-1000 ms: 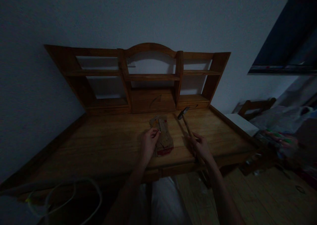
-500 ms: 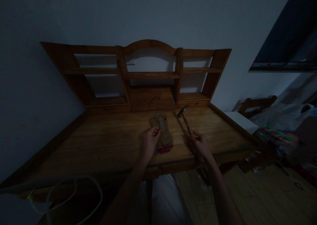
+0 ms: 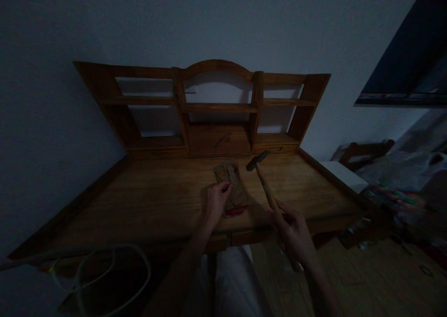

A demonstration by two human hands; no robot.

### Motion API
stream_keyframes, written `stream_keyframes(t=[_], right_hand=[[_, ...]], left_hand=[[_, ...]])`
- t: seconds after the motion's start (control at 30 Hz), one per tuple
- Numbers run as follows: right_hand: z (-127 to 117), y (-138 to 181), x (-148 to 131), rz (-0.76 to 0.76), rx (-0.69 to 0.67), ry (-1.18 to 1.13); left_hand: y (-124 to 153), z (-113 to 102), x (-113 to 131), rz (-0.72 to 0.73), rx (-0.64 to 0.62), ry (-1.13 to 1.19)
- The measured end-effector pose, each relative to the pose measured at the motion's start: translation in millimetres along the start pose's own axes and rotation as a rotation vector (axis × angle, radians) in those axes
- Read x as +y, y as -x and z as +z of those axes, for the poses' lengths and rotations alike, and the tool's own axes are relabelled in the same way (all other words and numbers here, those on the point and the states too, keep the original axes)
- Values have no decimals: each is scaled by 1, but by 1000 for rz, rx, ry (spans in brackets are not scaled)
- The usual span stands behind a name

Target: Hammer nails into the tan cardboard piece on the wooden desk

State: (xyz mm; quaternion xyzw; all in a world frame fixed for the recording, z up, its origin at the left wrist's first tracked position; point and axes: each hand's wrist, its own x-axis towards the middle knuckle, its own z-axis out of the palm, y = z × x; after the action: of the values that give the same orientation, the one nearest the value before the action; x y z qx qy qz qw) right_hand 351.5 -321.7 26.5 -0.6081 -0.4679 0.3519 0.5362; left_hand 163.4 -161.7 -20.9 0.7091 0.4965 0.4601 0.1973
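A hammer (image 3: 262,179) with a wooden handle and dark metal head is gripped by my right hand (image 3: 292,231), head raised above the desk and pointing away from me. My left hand (image 3: 216,199) is pinched on a tiny thing, perhaps a nail, too small to name, held against a brown cardboard-like piece (image 3: 232,186) with a red edge that lies on the wooden desk (image 3: 157,196). The hammer head hovers just right of that piece.
A wooden hutch with open shelves (image 3: 216,110) stands at the back of the desk against a pale wall. A white cable (image 3: 101,270) loops at the lower left. A chair and cluttered bags (image 3: 391,172) sit at the right on a wooden floor.
My right hand has drawn back toward me and lifted the hammer higher, the head swinging slightly left. My left hand stays pinched on the cardboard piece.
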Motion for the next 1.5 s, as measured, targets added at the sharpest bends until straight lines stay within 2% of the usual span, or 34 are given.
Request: stream_keyframes(t=[0.13,0.3,0.5,0.63,0.73,0.9,1.1,1.33,1.5], right_hand=[[7,23,-25,-64,-73,100],[21,29,-35,-208,-128,161],[28,27,-24,-242,-112,245],[31,25,-6,-178,-122,363],[32,26,1,-170,-125,345],[34,29,-6,-204,-57,294],[38,27,-7,-193,-111,363],[39,33,-14,-189,-70,365],[42,30,-5,-214,-88,350]], left_hand=[[0,0,2,6,-21,-94],[-1,-4,9,15,-50,-149],[1,-6,8,4,-47,-145],[0,-2,2,-13,-48,-122],[-1,-1,0,-31,-33,-109],[-1,-3,2,-8,-61,-75],[-1,-4,3,-7,-65,-144],[-1,-2,2,-42,-49,-152],[-1,-3,2,4,-48,-134]])
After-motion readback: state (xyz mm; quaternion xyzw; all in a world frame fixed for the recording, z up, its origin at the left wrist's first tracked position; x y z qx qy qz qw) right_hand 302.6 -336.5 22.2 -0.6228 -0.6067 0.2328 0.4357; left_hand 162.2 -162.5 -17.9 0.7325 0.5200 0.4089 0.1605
